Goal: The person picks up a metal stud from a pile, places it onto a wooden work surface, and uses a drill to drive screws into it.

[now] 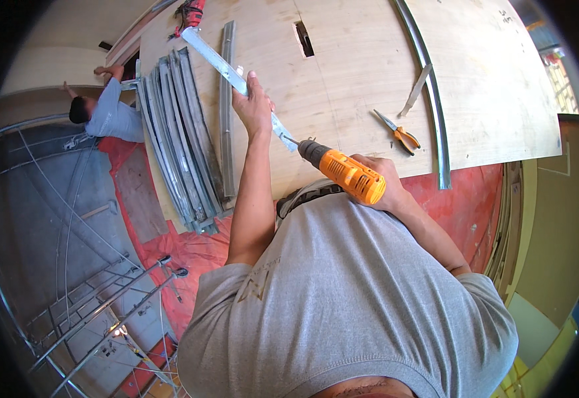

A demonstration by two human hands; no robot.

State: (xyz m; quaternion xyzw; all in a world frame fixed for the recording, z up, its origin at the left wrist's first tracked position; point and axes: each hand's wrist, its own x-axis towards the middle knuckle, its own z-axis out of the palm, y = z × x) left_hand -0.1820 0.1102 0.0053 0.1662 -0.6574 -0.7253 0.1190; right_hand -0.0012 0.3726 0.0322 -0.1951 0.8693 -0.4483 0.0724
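Observation:
My left hand [256,111] is closed around a narrow galvanized metal strip [211,56], which slants across the wooden board [362,86]. In my right hand [383,176] is an orange power drill [346,169], its grip hidden beneath its body. The drill bit points left and meets the strip's near end, or sits just above it; I cannot tell which. Left of the strip, a grey metal channel [227,99] lies on the board. Orange-handled long-nose pliers [399,132] lie to the right of the drill.
Several stacked metal channels [182,132] lie at the left. A long metal track [428,86] and a short strip [416,89] lie right. The board has a rectangular cutout [304,38]. A red tool [191,13] sits far left. Another person [114,113] works beside scaffolding [97,312].

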